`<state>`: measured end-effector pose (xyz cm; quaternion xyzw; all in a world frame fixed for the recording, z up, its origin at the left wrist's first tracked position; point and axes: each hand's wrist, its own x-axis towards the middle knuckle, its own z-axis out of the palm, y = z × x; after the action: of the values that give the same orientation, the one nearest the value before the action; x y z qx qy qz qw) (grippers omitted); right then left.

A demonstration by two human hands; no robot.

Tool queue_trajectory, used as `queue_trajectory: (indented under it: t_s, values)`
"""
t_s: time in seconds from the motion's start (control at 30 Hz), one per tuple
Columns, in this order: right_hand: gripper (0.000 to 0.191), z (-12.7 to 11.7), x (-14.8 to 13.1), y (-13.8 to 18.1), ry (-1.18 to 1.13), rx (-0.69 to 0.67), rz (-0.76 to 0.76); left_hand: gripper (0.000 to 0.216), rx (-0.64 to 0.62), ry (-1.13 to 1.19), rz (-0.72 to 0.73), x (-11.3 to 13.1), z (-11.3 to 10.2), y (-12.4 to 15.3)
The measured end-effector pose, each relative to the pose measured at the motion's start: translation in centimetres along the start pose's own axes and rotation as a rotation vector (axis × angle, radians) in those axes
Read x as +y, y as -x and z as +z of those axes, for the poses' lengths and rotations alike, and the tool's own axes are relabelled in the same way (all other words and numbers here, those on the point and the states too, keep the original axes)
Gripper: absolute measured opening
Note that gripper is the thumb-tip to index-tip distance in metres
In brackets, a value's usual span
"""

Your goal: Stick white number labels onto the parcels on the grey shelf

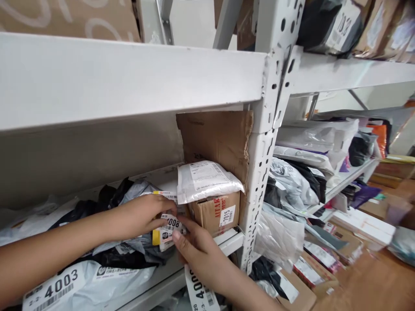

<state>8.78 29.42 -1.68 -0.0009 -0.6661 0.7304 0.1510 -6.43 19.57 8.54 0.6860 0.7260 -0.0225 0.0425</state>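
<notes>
My left hand [142, 218] reaches in from the left and pinches the top of a small white label [171, 224] numbered 4008. My right hand [197, 250] comes up from below and presses its thumb on the label's lower edge. The label lies on a grey plastic parcel [142, 246] at the front of the shelf. Just right of it stands a small cardboard box [215, 214] tagged 7015, with a white mailer bag [204, 179] resting on top.
White metal shelving [129, 77] with a perforated upright post [259, 172] holds many bagged parcels. A bag labelled 4003 [65, 285] lies at front left. Another tag [199, 289] hangs below. More parcels fill the right bay [301, 172] and cover the floor [356, 242].
</notes>
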Motion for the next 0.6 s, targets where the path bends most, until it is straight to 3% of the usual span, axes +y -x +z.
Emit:
queue_trajectory:
  t_s: [0.3,0.43,0.5,0.6]
  values:
    - [0.069,0.0,-0.3,0.6,0.039,-0.031,-0.025,0.012,0.029,0.057,0.071,-0.9,0.3,-0.1]
    - [0.078,0.5,1.2,1.7,-0.001,-0.036,-0.001,0.013,0.006,0.036,0.059,-0.7,0.1,-0.1]
    - [0.084,0.6,2.6,2.5,-0.015,0.019,-0.056,0.018,-0.017,0.036,0.051,-0.5,0.0,-0.1]
    - [0.077,0.3,4.3,3.9,-0.020,0.137,-0.174,0.023,-0.043,0.040,0.039,-0.2,-0.3,-0.1]
